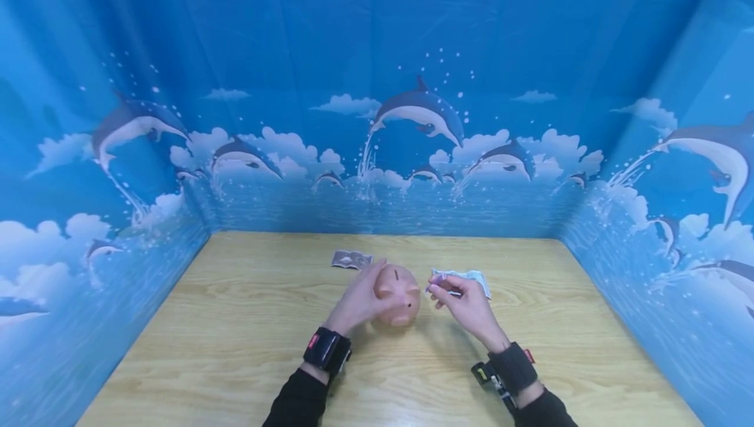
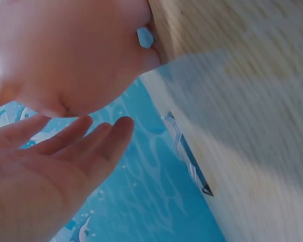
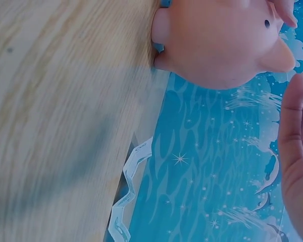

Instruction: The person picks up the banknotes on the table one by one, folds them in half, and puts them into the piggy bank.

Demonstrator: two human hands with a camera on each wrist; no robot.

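Observation:
A pink piggy bank (image 1: pixel 399 319) stands on the table, its dark coin slot uppermost. My left hand (image 1: pixel 360 299) holds it from the left, the thumb over its front and the fingers at its far side. In the left wrist view, the fairly straight fingers (image 2: pixel 103 146) reach the pig's rounded body. To the right of the pig, my right hand (image 1: pixel 468 306) pinches a small folded purple banknote (image 1: pixel 437 278) between thumb and fingertips, apart from the pig. That hand hides most of the note in the right wrist view.
A creased light-blue banknote (image 1: pixel 480 278) lies behind my right hand. Another, grey-brown banknote (image 1: pixel 352 259) lies behind the pig to the left. Blue dolphin-print curtains (image 1: pixel 377 204) enclose the wooden table (image 1: pixel 235 348) at the back and both sides.

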